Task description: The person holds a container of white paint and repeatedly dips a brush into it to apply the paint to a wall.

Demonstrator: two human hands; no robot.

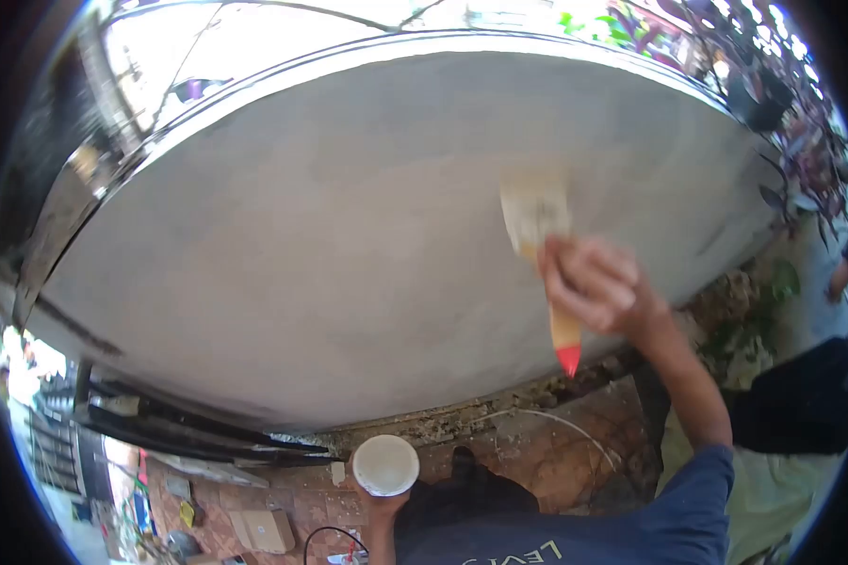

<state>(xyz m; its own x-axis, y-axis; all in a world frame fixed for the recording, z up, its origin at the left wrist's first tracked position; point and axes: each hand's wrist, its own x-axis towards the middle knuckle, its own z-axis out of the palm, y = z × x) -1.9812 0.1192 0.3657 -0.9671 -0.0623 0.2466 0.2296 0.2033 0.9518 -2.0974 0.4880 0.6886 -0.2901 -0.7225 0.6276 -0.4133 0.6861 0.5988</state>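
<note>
A paintbrush (563,325) with a yellow handle and red tip is in my right hand (594,282), whose fingers are wrapped round it near the ferrule. Its bristles point up against the grey wall (330,235), and they are blurred. Low in the view, my left hand (377,504) holds up a round white cup (385,465) with pale contents. The fingers round the cup are mostly hidden by it.
Hanging plants and a dark pot (759,97) are at the upper right. A cardboard box (262,531) lies on the tiled floor at the lower left. Dark beams (198,428) run below the wall. A pale cable (561,421) curves over the ground.
</note>
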